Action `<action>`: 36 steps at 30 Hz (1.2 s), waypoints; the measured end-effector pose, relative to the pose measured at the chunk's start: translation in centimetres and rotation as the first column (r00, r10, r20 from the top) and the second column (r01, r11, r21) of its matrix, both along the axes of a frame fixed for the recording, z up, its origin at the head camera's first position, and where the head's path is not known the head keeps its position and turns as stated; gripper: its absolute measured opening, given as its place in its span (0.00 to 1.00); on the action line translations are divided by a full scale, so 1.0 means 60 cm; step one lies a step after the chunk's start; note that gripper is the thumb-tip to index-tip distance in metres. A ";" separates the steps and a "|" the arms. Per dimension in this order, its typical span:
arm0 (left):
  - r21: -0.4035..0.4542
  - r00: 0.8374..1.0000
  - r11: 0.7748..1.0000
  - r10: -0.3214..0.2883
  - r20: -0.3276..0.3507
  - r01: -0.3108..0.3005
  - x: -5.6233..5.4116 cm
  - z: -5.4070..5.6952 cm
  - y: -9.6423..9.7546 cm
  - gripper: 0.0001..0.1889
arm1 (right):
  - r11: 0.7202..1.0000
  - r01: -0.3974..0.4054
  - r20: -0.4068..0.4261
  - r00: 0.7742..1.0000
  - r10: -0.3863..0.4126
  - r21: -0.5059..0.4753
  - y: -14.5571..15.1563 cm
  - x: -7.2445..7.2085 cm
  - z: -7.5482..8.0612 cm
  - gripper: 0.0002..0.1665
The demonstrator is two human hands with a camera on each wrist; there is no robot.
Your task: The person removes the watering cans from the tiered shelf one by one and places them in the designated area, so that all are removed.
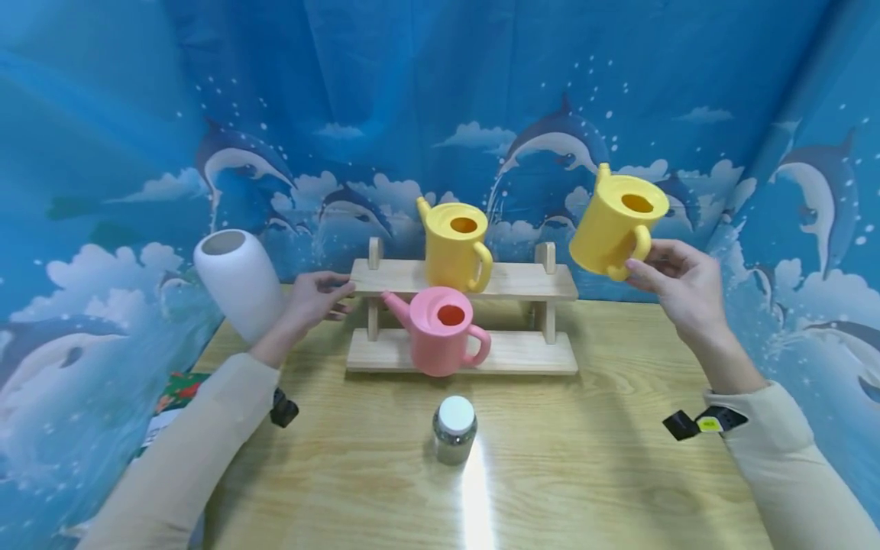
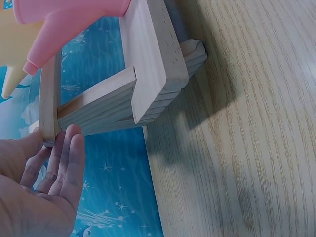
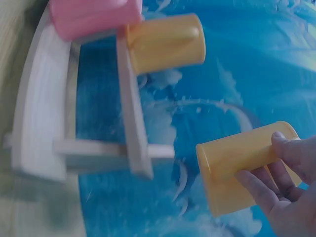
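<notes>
My right hand (image 1: 677, 286) grips a yellow watering can (image 1: 612, 225) by its handle side and holds it raised, right of a two-tier wooden shelf (image 1: 516, 283). The right wrist view shows thumb and fingers on this can (image 3: 237, 163). At the shelf's left end my left hand (image 1: 312, 298) pinches the upper board's tip between thumb and fingers, plainest beside the board (image 2: 48, 108) in the left wrist view. A second yellow watering can (image 1: 447, 248) stands on the upper tier. On the lower tier sits a pink watering can (image 1: 436, 344), its spout to the left.
A clear jar with a white lid (image 1: 454, 431) stands on the wooden table (image 1: 564, 466) in front of the shelf. Behind my left forearm is a white vase (image 1: 241, 283), looking tilted. A dolphin-print curtain (image 1: 412, 92) encloses the back and sides.
</notes>
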State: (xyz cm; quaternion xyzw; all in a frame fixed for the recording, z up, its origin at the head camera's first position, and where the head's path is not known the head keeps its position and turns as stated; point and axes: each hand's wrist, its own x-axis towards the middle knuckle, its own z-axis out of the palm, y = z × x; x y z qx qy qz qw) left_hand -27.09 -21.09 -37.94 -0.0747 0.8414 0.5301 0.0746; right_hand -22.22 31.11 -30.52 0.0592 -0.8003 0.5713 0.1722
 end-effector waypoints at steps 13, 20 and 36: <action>0.006 1.000 1.000 0.001 -0.030 -0.001 -0.001 -0.005 0.000 0.26 | 0.990 0.026 0.163 0.985 -0.049 0.138 0.070 0.007 -0.111 0.21; -0.002 1.000 1.000 0.013 -0.015 -0.013 -0.002 -0.005 0.000 0.26 | 0.992 -0.083 0.156 0.983 0.098 -0.100 0.083 0.007 -0.177 0.13; -0.026 1.000 1.000 0.008 -0.027 -0.009 0.002 -0.002 0.003 0.26 | 0.999 -0.042 0.308 0.950 0.038 0.008 0.082 0.000 -0.240 0.19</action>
